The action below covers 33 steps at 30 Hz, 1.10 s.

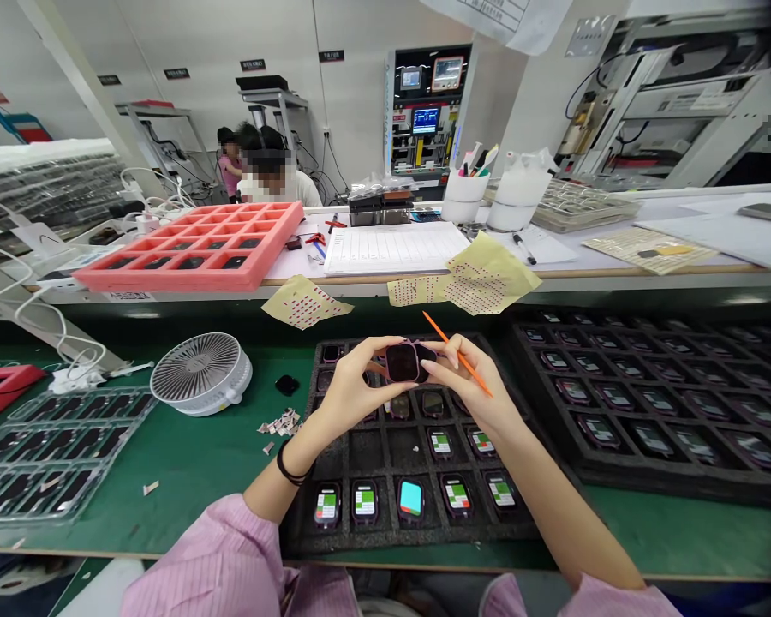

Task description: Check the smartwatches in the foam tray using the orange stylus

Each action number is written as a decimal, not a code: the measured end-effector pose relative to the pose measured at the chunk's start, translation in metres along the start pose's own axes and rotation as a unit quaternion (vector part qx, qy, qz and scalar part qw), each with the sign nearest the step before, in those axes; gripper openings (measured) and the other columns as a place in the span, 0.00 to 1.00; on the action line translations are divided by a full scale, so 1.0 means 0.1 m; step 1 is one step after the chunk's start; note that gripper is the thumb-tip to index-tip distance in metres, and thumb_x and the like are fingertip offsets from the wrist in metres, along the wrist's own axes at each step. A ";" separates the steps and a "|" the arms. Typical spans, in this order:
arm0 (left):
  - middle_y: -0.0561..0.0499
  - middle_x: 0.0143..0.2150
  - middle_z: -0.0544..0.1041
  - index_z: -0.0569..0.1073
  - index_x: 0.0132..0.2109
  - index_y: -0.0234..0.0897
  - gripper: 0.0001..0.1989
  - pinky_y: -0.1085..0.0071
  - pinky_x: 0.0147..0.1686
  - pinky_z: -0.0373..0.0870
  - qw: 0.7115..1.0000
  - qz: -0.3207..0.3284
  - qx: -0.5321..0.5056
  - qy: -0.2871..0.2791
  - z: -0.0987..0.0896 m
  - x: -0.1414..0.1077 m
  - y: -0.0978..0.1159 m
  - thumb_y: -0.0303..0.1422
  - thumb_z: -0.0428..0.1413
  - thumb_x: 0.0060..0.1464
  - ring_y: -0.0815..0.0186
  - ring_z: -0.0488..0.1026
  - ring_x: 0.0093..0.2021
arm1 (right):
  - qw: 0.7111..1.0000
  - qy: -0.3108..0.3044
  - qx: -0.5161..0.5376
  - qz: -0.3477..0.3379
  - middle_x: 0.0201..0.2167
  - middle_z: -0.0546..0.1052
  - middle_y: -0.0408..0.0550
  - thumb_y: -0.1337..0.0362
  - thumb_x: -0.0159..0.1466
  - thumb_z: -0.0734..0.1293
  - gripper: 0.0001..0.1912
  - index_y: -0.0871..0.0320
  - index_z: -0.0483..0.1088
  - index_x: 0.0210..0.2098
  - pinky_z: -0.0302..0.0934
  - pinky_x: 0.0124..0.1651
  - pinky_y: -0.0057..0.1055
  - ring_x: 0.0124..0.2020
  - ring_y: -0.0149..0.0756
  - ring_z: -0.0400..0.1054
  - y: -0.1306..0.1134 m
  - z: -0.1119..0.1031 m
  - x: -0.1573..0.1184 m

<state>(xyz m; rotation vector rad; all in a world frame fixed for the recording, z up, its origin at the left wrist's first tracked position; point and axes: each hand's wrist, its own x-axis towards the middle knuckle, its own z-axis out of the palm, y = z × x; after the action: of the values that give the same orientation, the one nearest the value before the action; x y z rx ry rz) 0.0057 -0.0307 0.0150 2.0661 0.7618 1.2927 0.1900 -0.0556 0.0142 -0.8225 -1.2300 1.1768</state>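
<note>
Gripping the watch (403,363) at twelve o'clock over the tray (368,451), the left hand (350,380) and the right hand (471,394), which also holds a stick (474,374), seem mid-handling, the next move probably calling for steadiness.

A compartmented tray (367,450) of watches (411,500) lies before you on the bench (231,488), one watch (403,363) between your left hand (358,377) and right hand (468,377) above it. A second tray (668,482) sits right; a fan (199,373) stands left, a plastic tray (38,518) farther left. On the shelf (369,277) behind, a foam tray (254,272) lies left of a paper sheet (398,248), a pen cup (466,197) right.
</note>
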 end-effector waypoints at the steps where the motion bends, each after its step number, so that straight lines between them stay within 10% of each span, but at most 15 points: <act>1: 0.43 0.49 0.75 0.70 0.52 0.36 0.23 0.72 0.37 0.78 1.000 0.005 0.004 -0.001 0.00 0.00 0.00 0.32 0.64 0.49 0.62 0.75 0.47 | 1.000 0.000 -0.002 -0.002 0.32 0.77 0.46 0.60 0.56 0.73 0.19 0.54 0.56 0.25 0.70 0.41 0.34 0.46 0.39 0.72 0.00 0.00 0.00; 9: 0.44 0.48 0.74 0.69 0.51 0.37 0.23 0.73 0.35 0.75 0.992 0.040 0.114 -0.030 -0.25 -0.15 -0.05 0.36 0.64 0.49 0.62 0.73 0.46 | 0.994 -0.019 -0.105 -0.039 0.36 0.78 0.49 0.59 0.57 0.71 0.18 0.55 0.56 0.24 0.66 0.42 0.36 0.39 0.37 0.73 0.12 -0.01 0.04; 15: 0.44 0.48 0.74 0.70 0.50 0.38 0.22 0.58 0.51 0.69 0.959 -0.071 0.233 -0.143 -0.67 -0.91 -0.39 0.41 0.62 0.50 0.57 0.71 0.51 | 0.959 -0.168 -0.227 -0.006 0.33 0.78 0.52 0.60 0.58 0.67 0.18 0.53 0.52 0.22 0.63 0.43 0.39 0.41 0.44 0.73 0.69 0.19 0.00; 23: 0.43 0.52 0.72 0.69 0.53 0.39 0.23 0.56 0.55 0.64 0.940 -0.141 0.261 -0.169 -0.71 -1.50 -0.61 0.45 0.59 0.53 0.55 0.69 0.54 | 0.900 -0.290 -0.324 0.016 0.26 0.72 0.43 0.65 0.58 0.66 0.16 0.54 0.52 0.23 0.61 0.36 0.31 0.29 0.35 0.69 1.04 0.39 -0.26; 28: 0.44 0.51 0.73 0.70 0.50 0.38 0.14 0.60 0.53 0.63 0.944 -0.090 0.265 -0.175 -0.50 -1.12 -0.47 0.41 0.51 0.62 0.59 0.68 0.53 | 0.900 -0.156 -0.407 -0.029 0.28 0.74 0.46 0.57 0.64 0.62 0.14 0.54 0.56 0.26 0.60 0.34 0.29 0.27 0.34 0.67 0.66 -0.05 -0.28; 33: 0.45 0.48 0.74 0.71 0.48 0.36 0.13 0.62 0.49 0.64 0.913 -0.004 0.286 -0.290 0.18 -0.73 -0.33 0.39 0.52 0.61 0.59 0.70 0.50 | 0.763 0.001 -0.643 0.070 0.26 0.76 0.52 0.59 0.68 0.56 0.14 0.56 0.63 0.28 0.57 0.30 0.32 0.26 0.41 0.71 0.61 -0.73 -0.49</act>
<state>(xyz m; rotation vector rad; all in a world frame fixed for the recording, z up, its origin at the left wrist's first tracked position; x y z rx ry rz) -0.0098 -0.0640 -0.0581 2.7042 0.9257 0.3926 0.2510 -0.0791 -0.0705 -1.9239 -1.9775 0.2433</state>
